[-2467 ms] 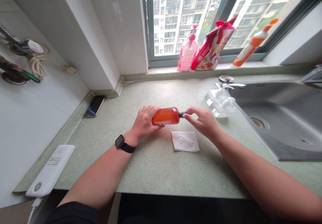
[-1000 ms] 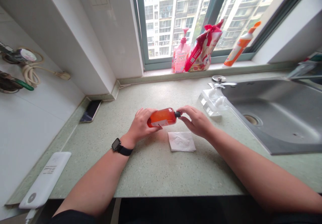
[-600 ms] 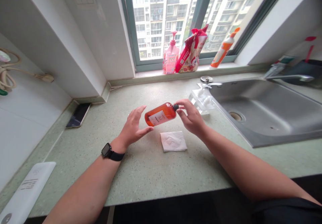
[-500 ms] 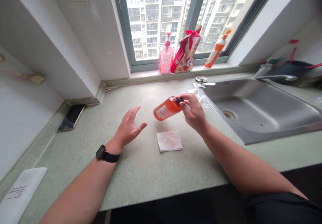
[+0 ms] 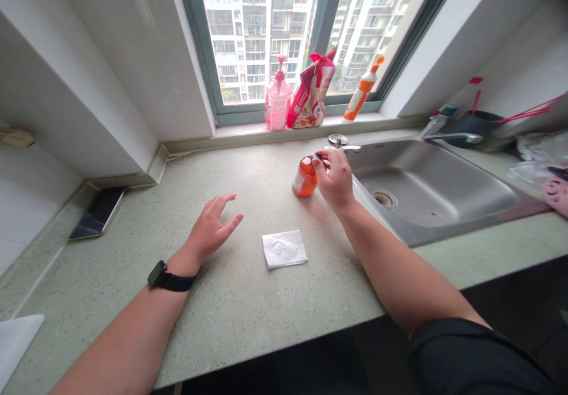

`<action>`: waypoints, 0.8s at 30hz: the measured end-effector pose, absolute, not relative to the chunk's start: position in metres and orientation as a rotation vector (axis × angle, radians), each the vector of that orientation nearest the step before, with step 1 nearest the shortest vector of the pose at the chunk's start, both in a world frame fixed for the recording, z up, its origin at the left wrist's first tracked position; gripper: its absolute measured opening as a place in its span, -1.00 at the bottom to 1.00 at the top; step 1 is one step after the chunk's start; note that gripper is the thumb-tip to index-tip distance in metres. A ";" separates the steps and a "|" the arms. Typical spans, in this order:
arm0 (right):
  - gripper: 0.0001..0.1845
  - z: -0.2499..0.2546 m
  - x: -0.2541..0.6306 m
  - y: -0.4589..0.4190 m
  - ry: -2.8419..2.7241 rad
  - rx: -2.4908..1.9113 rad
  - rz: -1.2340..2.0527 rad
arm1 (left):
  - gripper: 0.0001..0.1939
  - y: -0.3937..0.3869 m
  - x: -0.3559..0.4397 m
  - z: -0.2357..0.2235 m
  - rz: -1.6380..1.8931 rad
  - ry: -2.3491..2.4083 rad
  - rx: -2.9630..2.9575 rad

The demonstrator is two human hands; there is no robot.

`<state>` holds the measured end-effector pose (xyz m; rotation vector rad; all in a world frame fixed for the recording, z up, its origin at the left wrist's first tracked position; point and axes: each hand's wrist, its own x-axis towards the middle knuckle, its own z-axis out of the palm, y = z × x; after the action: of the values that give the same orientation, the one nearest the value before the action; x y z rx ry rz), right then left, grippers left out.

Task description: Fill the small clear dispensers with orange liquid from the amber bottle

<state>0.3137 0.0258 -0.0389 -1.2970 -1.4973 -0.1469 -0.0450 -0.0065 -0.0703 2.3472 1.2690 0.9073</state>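
My right hand (image 5: 336, 177) grips an orange bottle (image 5: 305, 181) by its dark cap, near the left edge of the sink. The bottle leans slightly, its pale label facing left; I cannot tell whether its base fully rests on the counter. Fingers apart and holding nothing, my left hand (image 5: 213, 224) hovers over the counter to the left, a black watch (image 5: 165, 277) on its wrist. Between and below the hands lies a folded white tissue (image 5: 284, 249), flat on the speckled green counter (image 5: 231, 324).
A steel sink (image 5: 399, 217) with a faucet (image 5: 461, 138) is at right. On the windowsill stand a pink pump bottle (image 5: 278, 102), a red and white bag (image 5: 313, 93) and an orange and white bottle (image 5: 361, 93). A phone (image 5: 98, 213) lies at left.
My right hand has carried the orange bottle right and back, toward the sink, and turned it from tilted to nearly upright. My left hand stays open. The view has shifted to the right.
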 end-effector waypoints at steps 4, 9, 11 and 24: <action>-0.56 -0.042 0.312 0.032 -1.510 -1.322 -0.179 | -0.50 -0.006 -0.046 -0.069 0.904 1.276 2.329; -0.57 -0.040 0.310 0.032 -1.550 -1.330 -0.244 | -0.50 -0.006 -0.046 -0.069 0.920 1.276 2.325; -0.56 -0.034 0.307 0.026 -1.553 -1.294 -0.311 | -0.51 -0.006 -0.046 -0.069 0.939 1.273 2.321; -0.63 -0.055 0.244 -0.032 -2.102 -1.121 0.410 | -0.48 -0.010 -0.046 -0.058 0.860 1.299 2.121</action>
<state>0.2441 -0.0321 -0.0553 -1.1212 -2.1024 0.4100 -0.0464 -0.0103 -0.0583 2.1205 1.2993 0.8599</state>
